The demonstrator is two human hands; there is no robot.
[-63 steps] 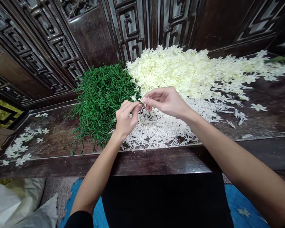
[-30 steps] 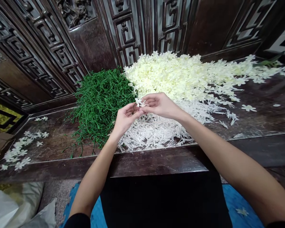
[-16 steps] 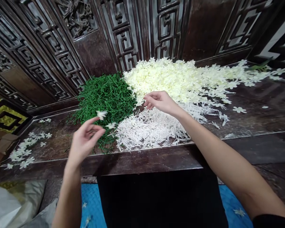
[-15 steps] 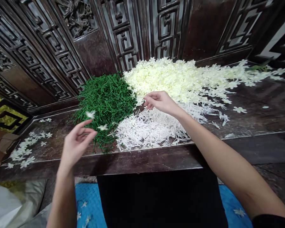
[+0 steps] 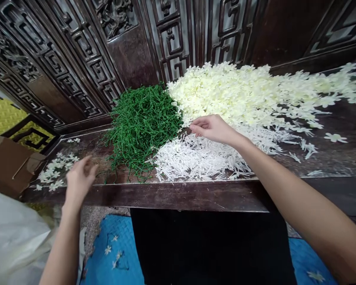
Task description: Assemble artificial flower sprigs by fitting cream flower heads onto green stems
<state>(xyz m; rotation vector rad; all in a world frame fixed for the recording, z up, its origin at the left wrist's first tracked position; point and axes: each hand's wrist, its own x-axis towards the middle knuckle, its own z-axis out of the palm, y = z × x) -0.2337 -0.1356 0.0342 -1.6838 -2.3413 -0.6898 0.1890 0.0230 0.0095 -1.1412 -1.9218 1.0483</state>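
Note:
My left hand (image 5: pixel 81 176), a little blurred, is over the left part of the wooden bench, just right of a small group of white flowers (image 5: pixel 57 168). Its fingers are loosely curved with the thumb apart, and nothing shows between them. My right hand (image 5: pixel 212 127) hovers where three heaps meet, fingers curled and tips drawn to the thumb; anything pinched there is too small to make out. Beside it lie a heap of green plastic stems (image 5: pixel 145 126), a large heap of cream-white artificial flowers (image 5: pixel 225 91) and a heap of thin white stamen-like sticks (image 5: pixel 195 158).
A carved dark wooden backrest (image 5: pixel 133 55) rises behind the bench (image 5: pixel 178 196). At the left are a cardboard box (image 5: pixel 12 162) and a white sack (image 5: pixel 12 233). Several flowers lie on a blue mat (image 5: pixel 115 225) below. One loose flower (image 5: pixel 335 137) rests at the right.
My left hand has moved left, from beside the green stems to the small flower group; the white flowers at its fingertips no longer show. My right hand stays by the heaps. The view has shifted.

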